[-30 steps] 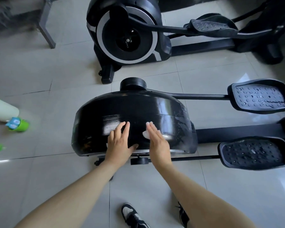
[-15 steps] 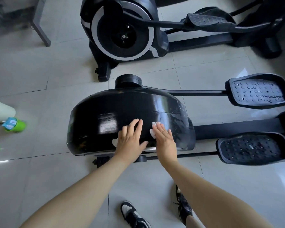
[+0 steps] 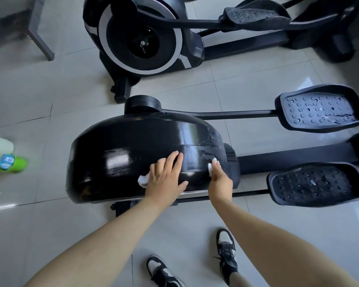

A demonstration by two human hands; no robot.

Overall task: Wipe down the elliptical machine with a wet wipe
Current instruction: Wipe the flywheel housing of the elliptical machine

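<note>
Head view: the left hand (image 3: 166,180) lies flat with its fingers straight, pressing a white wet wipe (image 3: 143,179) onto the black elliptical housing (image 3: 122,146). This wipe protrudes at the hand's 9 o'clock. The right hand (image 3: 220,183), fingers also extended, presses a second wipe (image 3: 211,165) at its 12 o'clock, near the housing's 3 o'clock edge.

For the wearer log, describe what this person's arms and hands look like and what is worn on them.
Left hand and right hand are ungloved, with no rings, watch or bracelet visible. The left forearm and right forearm are bare to the frame edge; no sleeve shows.
</note>
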